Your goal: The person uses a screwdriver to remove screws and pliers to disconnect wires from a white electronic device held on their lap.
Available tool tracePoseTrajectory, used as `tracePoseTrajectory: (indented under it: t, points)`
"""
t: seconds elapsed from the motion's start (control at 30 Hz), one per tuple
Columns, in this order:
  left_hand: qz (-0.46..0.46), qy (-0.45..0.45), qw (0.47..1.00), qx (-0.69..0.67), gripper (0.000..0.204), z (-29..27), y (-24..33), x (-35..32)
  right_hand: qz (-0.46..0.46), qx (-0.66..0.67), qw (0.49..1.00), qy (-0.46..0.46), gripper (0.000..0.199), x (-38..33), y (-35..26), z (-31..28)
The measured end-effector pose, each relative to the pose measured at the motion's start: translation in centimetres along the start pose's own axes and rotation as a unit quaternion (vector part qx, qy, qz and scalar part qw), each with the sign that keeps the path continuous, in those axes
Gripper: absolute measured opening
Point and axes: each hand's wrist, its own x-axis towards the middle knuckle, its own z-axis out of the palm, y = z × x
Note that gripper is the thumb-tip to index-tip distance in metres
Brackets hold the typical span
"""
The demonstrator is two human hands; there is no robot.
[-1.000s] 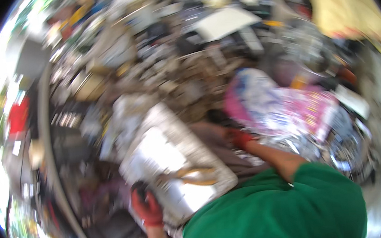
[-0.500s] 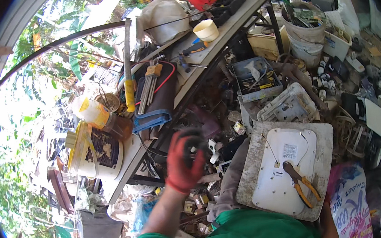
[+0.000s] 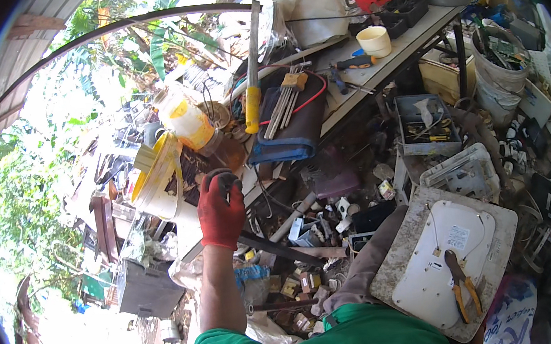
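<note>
My left hand [image 3: 221, 210], in a red glove with dark grey fingertips, is raised in front of the white and yellow bucket [image 3: 158, 184]. Its fingers curl in against the thumb; whatever lies between them, if anything, I cannot make out. My right hand does not show. Across my lap rests a tilted grey panel [image 3: 403, 273] with a white plate [image 3: 437, 303], two thin wires and a label. Pliers with orange and black handles [image 3: 463, 286] lie on that plate.
A workbench [image 3: 349, 105] runs from left to far right, carrying a cream cup [image 3: 374, 42], a screwdriver [image 3: 356, 63] and a dark folded cloth [image 3: 286, 144] with metal rods on it. Beneath are loose scrap parts and a grey bin [image 3: 431, 147] of tools. A scrap-filled bucket [image 3: 497, 91] stands far right.
My left hand has moved left and up, to the bucket at the bench's near end. The view has turned left, so bench and panel sit further right. The pliers stay on the panel.
</note>
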Motion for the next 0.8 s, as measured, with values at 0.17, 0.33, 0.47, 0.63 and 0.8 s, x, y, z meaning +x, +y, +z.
tracePoseTrajectory:
  t: [0.17, 0.33, 0.47, 0.63, 0.8]
  points:
    - [-0.055, 0.014, 0.994, 0.098, 0.027, 1.9, -3.7, -1.8, 0.002, -0.011, 1.0, -0.008, 0.044, 0.0, 0.1, 0.0]
    - [-0.047, -0.039, 0.99, 0.123, 0.025, 2.7, -5.2, -0.5, 0.006, -0.011, 1.0, -0.007, 0.045, -0.2, 0.3, 0.0]
    - [-0.036, -0.064, 0.981, 0.178, 0.023, 4.0, -6.2, 0.0, 0.006, -0.012, 1.0, -0.01, 0.045, -1.0, 0.6, -0.1]
    - [-0.035, -0.128, 0.97, 0.202, 0.032, 3.6, -7.8, 1.4, 0.015, -0.011, 1.0, 0.003, 0.045, -2.6, 1.1, -0.5]
    - [0.052, 0.104, 0.986, 0.12, 0.033, 1.4, -4.2, 0.1, 0.04, 0.013, 0.999, 0.011, 0.045, -3.3, 2.1, -0.6]
